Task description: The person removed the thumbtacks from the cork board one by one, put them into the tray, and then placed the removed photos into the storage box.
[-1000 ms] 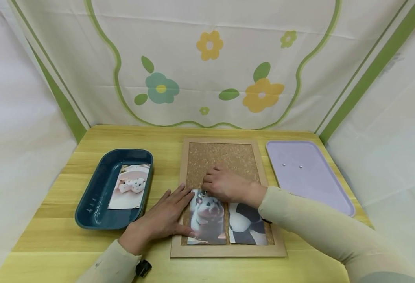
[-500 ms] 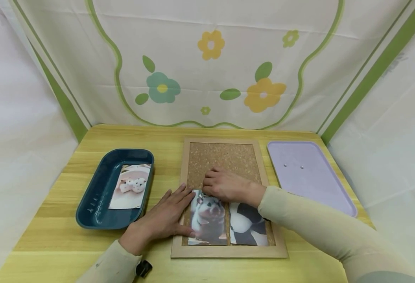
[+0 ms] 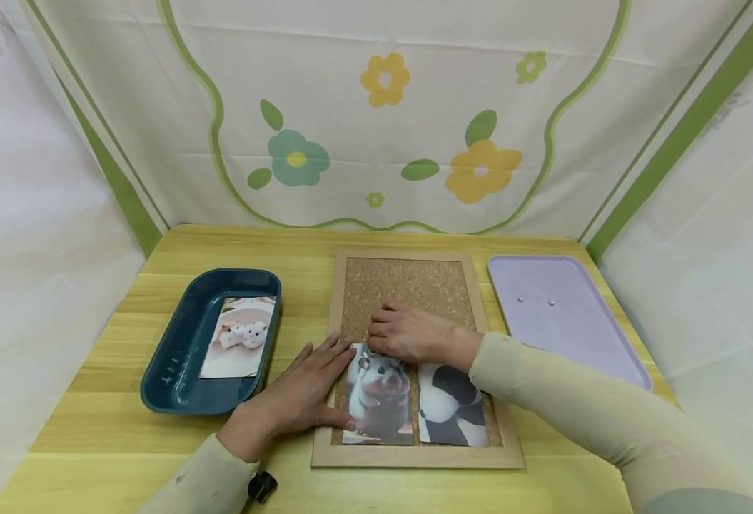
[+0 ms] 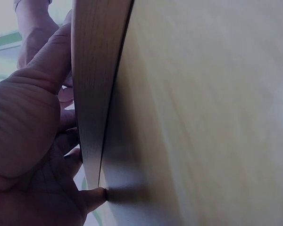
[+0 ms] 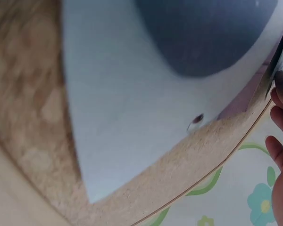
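A photo of a hamster [image 3: 379, 403] lies on the lower left of a framed corkboard [image 3: 408, 282], with a panda photo [image 3: 450, 407] beside it. My left hand [image 3: 295, 396] spreads over the board's left frame, thumb on the hamster photo's lower left and fingertips near its upper left corner. In the left wrist view, its little finger reaches past the wooden frame [image 4: 96, 70]. My right hand [image 3: 415, 334] has its fingers curled over the hamster photo's top edge, at a small shiny thumbtack [image 3: 367, 350], mostly hidden. One round tack [image 5: 196, 120] shows in the panda photo.
Left of the board stands a dark teal tray [image 3: 177, 396] holding a photo of two spotted white round figures [image 3: 241, 339]. A lilac tray [image 3: 575, 335] with two silver tacks is at the right. A flowered cloth [image 3: 325, 86] hangs behind the table.
Both hands keep nearly the same place on the board and photo. The head view has shifted slightly, so everything appears a little further right.
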The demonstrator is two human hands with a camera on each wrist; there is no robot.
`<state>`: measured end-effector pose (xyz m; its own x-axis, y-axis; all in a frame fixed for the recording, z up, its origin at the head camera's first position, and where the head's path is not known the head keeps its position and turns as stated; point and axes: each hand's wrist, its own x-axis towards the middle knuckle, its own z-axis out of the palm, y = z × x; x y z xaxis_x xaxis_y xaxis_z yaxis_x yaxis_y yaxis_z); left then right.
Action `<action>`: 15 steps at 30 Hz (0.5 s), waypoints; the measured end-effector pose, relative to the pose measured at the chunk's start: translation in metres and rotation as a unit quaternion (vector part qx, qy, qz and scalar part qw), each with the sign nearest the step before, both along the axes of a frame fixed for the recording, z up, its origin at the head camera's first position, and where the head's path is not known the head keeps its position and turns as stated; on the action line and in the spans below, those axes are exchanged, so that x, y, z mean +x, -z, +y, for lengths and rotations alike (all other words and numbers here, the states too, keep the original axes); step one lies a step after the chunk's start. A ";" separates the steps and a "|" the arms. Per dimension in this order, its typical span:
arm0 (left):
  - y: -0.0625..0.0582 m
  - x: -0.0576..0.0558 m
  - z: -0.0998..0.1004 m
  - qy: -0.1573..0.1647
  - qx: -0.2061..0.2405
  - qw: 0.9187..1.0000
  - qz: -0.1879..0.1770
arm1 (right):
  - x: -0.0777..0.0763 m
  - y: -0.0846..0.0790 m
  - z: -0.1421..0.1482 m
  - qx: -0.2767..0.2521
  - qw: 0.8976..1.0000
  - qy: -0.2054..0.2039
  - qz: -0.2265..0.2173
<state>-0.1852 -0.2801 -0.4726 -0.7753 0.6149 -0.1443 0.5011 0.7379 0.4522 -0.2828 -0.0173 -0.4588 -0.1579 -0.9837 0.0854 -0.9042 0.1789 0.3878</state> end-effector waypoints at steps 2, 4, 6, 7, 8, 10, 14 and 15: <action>0.000 0.000 0.001 0.000 0.003 1.000 -0.003 | -0.001 -0.001 0.001 0.011 1.000 -0.002 0.006; 0.000 0.000 0.001 -0.001 0.007 1.000 -0.005 | -0.002 -0.002 0.002 0.018 1.000 -0.004 0.010; 0.000 0.000 0.001 0.000 0.011 1.000 -0.007 | -0.002 -0.002 0.002 0.022 1.000 -0.006 0.010; 0.000 0.000 0.001 -0.001 0.010 1.000 -0.007 | -0.003 -0.001 0.002 0.023 1.000 -0.008 0.011; 0.000 0.000 0.001 0.000 0.010 1.000 -0.007 | -0.003 -0.001 0.002 0.024 1.000 -0.009 0.014; 0.000 0.000 0.000 0.001 0.010 1.000 -0.005 | -0.003 -0.001 0.002 0.026 0.999 -0.010 0.019; 0.000 0.000 0.001 0.002 0.011 1.000 -0.005 | -0.003 0.000 0.002 0.027 0.999 -0.007 0.025; 0.001 0.000 0.001 0.001 0.011 1.000 -0.005 | -0.003 0.001 0.003 0.027 0.999 -0.006 0.024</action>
<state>-0.1855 -0.2794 -0.4732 -0.7721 0.6201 -0.1389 0.4980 0.7262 0.4740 -0.2855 -0.0147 -0.4595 -0.1435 -0.9889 0.0394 -0.8859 0.1461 0.4403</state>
